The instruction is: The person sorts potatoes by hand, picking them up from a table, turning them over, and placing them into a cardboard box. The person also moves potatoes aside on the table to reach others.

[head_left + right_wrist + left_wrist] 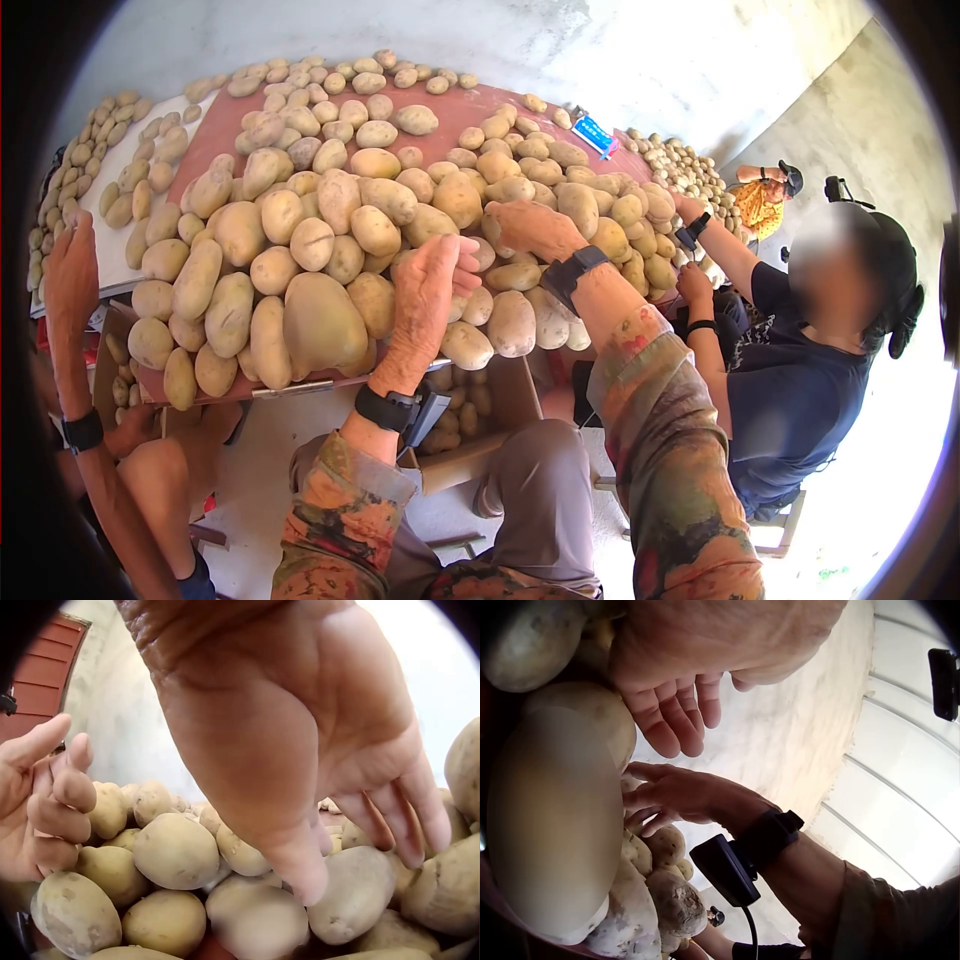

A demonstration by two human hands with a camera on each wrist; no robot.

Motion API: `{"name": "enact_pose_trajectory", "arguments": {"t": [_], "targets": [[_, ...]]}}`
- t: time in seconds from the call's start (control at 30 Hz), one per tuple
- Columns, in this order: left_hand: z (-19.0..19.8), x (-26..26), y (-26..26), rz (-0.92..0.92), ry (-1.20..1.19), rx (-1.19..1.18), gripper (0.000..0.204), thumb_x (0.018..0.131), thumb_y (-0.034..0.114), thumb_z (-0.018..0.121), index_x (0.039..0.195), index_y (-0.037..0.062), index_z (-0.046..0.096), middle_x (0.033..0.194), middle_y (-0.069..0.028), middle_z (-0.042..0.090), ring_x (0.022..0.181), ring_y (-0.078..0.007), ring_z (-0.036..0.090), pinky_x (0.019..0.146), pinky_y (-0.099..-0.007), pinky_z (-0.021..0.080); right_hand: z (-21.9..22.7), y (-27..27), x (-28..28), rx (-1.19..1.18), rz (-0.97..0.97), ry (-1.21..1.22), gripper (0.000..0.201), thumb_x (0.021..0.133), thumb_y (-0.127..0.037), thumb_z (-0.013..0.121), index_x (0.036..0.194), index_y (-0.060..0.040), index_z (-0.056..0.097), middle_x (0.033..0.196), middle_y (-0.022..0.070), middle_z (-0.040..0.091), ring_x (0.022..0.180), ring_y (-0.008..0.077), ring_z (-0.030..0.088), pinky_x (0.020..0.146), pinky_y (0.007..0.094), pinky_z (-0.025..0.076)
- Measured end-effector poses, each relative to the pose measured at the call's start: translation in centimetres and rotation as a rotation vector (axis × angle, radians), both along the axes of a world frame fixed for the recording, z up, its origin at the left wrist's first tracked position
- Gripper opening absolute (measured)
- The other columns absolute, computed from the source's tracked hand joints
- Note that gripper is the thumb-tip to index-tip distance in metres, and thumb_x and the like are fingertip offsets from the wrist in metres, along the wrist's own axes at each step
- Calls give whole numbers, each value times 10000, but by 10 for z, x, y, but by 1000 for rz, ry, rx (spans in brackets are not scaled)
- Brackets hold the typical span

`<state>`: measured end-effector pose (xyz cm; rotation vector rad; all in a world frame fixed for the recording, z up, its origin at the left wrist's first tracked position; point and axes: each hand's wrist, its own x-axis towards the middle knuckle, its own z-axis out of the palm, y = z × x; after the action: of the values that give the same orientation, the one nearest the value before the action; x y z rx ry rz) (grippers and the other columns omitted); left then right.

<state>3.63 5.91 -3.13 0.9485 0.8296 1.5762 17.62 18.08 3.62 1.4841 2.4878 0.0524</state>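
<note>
A big heap of potatoes (375, 230) covers the near part of a red tabletop (470, 100). My left hand (430, 290) is held over the front of the heap, palm turned inward. Its fingers are loosely bent with nothing between them, as the left wrist view of that hand (720, 645) shows. Farther forward and to the right, my right hand (535, 230) reaches down onto the heap with fingers spread. In the right wrist view, the thumb of my right hand (300, 742) hangs right at a pale potato (352, 892), and no potato is gripped.
Below the table edge stands a cardboard box (515, 400) with potatoes inside. A blue packet (595, 135) lies at the back. To the right sits a person in dark clothes (810, 400), reaching to the heap; at the left another person's hand (72, 270) is raised near a white board (100, 200).
</note>
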Motion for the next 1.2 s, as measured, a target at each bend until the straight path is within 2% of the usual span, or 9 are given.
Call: {"name": "enact_pose_trajectory", "arguments": {"t": [0.07,0.27,0.37,0.47,0.57,0.67,0.87,1.07,1.2], "targets": [[0,0,0,2,7,-3,430,1012,378,449,1031,-11,634,867,-86,633,738,-147,622,666,-271,514,-1,0,-8,-42,-58,-24,293,804,-52,541,1082,-37,631,1029,177,679,981,345,661,759,439,556],[-1,1,1,0,20,-13,433,1012,374,446,1030,-15,636,859,-90,635,732,-152,625,662,-273,518,-32,33,5,-16,74,-20,355,738,-20,553,1084,-39,630,1001,199,680,985,357,660,763,437,556],[2,1,0,6,31,-15,442,1013,375,441,1028,-22,635,857,-93,635,731,-155,627,663,-274,519,-42,42,7,-39,7,5,349,740,-32,555,1083,-40,622,992,204,678,964,370,663,756,449,558],[2,1,-1,7,50,-23,448,1014,374,435,1025,-26,635,854,-95,635,734,-157,628,667,-277,519,-29,31,3,-53,-33,11,382,735,-30,589,1117,-50,599,1002,204,673,979,375,658,762,456,559],[3,0,-2,14,67,-28,448,1015,370,431,1022,-28,636,853,-96,635,736,-158,629,671,-280,518,-31,34,5,-108,9,-86,446,716,-25,642,1155,-46,564,1005,203,668,982,375,653,757,451,561],[2,1,-2,18,75,-23,446,1014,367,432,1019,-29,638,853,-96,636,734,-158,627,672,-281,516,-11,3,-5,-24,12,-61,506,692,-19,683,1177,-39,538,990,209,666,971,373,652,750,449,562],[6,2,-6,39,108,-39,435,1006,358,443,992,-26,647,845,-90,638,717,-150,622,666,-273,510,-33,8,7,141,97,44,413,739,-76,654,1140,-43,559,949,211,665,958,367,654,751,466,558],[4,3,-6,45,136,-38,425,1004,350,451,981,-24,651,828,-85,641,701,-143,622,647,-265,508,-16,-5,13,22,106,131,316,789,-84,579,1104,-59,569,864,212,663,909,393,661,745,484,550],[1,5,-4,52,133,-27,418,1007,345,450,981,-20,652,824,-83,642,696,-139,621,640,-263,508,-27,0,26,41,128,117,257,821,-85,546,1075,-53,565,881,234,659,893,404,662,738,500,543]]}}
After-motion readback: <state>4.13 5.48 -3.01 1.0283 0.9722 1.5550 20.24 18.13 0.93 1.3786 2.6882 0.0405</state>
